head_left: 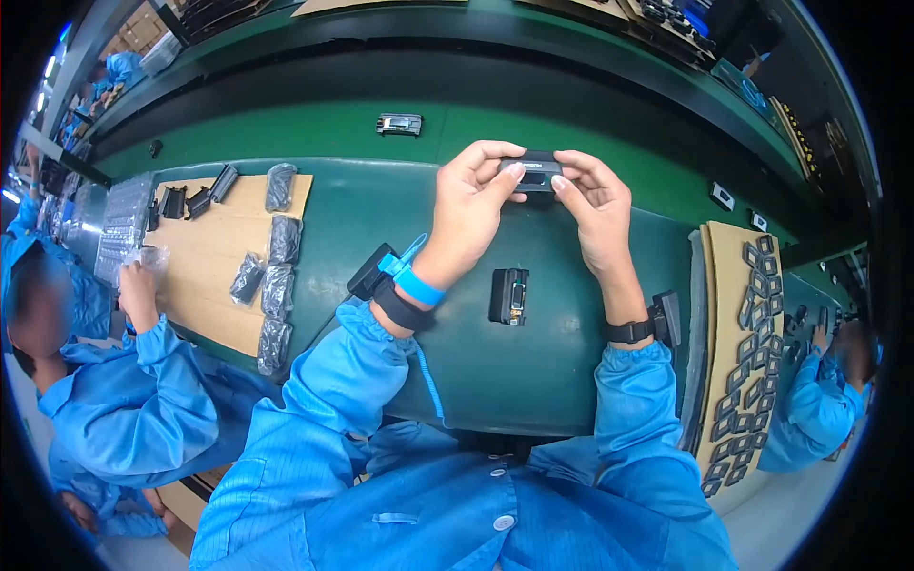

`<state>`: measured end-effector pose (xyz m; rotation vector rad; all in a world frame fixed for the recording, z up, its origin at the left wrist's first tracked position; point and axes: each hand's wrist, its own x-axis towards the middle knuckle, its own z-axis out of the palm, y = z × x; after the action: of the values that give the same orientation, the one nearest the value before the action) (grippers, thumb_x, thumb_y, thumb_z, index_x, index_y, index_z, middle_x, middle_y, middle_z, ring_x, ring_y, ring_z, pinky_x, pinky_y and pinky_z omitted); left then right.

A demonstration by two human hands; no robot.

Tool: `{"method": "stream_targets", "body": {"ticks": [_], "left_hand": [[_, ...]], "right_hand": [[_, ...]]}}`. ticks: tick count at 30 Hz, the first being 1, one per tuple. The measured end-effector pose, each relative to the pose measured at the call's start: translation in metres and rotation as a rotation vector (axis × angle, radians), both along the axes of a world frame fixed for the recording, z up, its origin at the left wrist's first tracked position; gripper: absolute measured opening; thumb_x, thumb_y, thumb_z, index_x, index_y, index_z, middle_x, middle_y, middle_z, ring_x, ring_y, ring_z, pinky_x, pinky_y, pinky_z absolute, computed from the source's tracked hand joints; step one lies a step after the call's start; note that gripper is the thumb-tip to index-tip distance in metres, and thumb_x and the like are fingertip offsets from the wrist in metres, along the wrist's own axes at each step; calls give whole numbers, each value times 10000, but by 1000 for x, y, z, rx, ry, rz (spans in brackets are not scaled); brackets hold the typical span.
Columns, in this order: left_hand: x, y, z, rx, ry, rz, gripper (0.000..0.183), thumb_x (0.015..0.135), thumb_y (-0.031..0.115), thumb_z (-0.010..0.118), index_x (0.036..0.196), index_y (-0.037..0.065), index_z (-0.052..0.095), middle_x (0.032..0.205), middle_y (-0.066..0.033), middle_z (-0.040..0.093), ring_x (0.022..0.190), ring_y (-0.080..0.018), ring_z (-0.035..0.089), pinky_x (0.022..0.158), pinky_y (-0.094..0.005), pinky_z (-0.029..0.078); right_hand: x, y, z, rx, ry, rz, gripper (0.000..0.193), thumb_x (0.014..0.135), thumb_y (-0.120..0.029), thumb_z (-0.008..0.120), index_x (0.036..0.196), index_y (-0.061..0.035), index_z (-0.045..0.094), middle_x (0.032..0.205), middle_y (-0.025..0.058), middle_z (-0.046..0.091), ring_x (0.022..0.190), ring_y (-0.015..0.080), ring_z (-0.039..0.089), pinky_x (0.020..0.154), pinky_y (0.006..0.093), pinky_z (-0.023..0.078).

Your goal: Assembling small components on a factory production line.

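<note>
Both my hands hold one small black device housing [536, 164] above the far part of the green mat. A grey front strip with a dark window faces me. My left hand [481, 195] grips its left end, thumb on the front. On the other end, my right hand [592, 195] is closed with its thumb at the lower right corner. Below them, nearer to me, an open black housing [508, 297] with a circuit board showing inside lies on the mat. Another similar unit [399, 125] rests farther off on the green surface.
At left, a cardboard sheet [214, 249] carries bagged units [278, 290] and loose black parts; a co-worker's hand [139, 290] is beside it. Several black frames [747, 366] cover cardboard at right. Two small units [722, 196] sit beyond. A shelf edge [409, 33] spans the back.
</note>
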<state>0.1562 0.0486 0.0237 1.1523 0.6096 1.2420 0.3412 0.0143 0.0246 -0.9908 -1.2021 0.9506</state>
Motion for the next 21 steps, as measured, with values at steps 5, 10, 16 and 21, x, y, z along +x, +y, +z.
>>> {"method": "stream_targets", "body": {"ticks": [5,10,16,21], "left_hand": [[-1,3,-3,1,28,-17,238,1043,60,640,1274,2,641,1119,-88,759,996,-124,713,815,-283,607],[-2,3,-12,-116,98,-35,490,1040,88,645,1493,-14,489,1218,-152,724,1017,-195,735,802,-289,611],[8,3,-17,-62,210,-39,424,1027,69,625,1422,-30,507,1218,-173,708,999,-203,740,771,-307,598],[-2,6,-12,-53,197,47,330,1008,36,602,1329,-29,559,1173,-164,719,943,-190,743,735,-298,583]], "right_hand": [[0,2,2,4,-34,7,270,970,24,717,1239,39,712,1088,47,728,1003,99,673,895,243,544],[13,17,-15,-43,-44,-135,241,980,-18,725,1215,34,728,1096,65,749,986,106,684,884,250,543],[115,59,-34,-167,-408,-459,286,972,-66,735,1238,40,728,1098,112,773,974,147,713,887,269,537],[105,64,-42,-51,-835,-643,269,955,-94,730,1209,-6,744,1100,134,740,1059,253,689,972,364,524]]}}
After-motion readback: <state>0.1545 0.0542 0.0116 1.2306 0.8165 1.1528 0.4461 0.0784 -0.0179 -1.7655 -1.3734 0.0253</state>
